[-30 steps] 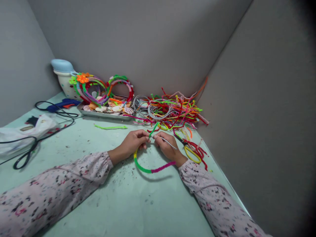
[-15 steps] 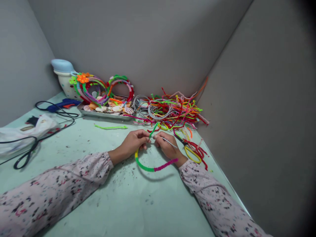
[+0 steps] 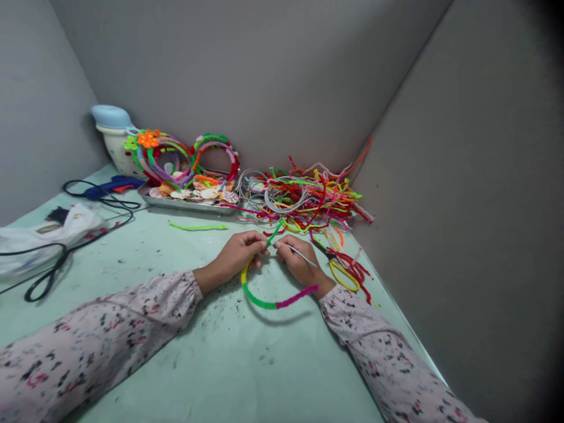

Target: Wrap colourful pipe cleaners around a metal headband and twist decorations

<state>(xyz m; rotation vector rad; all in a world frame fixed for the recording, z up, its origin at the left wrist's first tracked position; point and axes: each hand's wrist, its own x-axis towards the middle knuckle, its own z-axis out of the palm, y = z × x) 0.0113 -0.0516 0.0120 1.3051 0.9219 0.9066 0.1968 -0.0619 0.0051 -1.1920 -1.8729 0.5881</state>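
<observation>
A curved headband [image 3: 261, 303] wrapped in yellow, green and magenta fuzzy sections bows toward me above the table. Its wrapped part is pinched in my left hand [image 3: 235, 254], closed at the thumb and fingertips. A green pipe cleaner [image 3: 276, 231] sticks up from those fingertips, slanting away to the right. My right hand [image 3: 299, 261] is closed too, thumb against forefinger, at a bare grey stretch [image 3: 300, 253] of what appears to be the same band. That grey end lies across the back of the hand. Fingers hide the part between the two hands.
Pipe cleaners and wire rings [image 3: 317, 197] pile at the back right, with yellow-handled scissors [image 3: 343, 276] nearer. A metal tray [image 3: 189, 205] of felt pieces carries finished headbands [image 3: 215, 144]. One lime pipe cleaner [image 3: 198, 227] lies alone. Black cable [image 3: 66, 252] and a plastic bag [image 3: 83, 226] sit left.
</observation>
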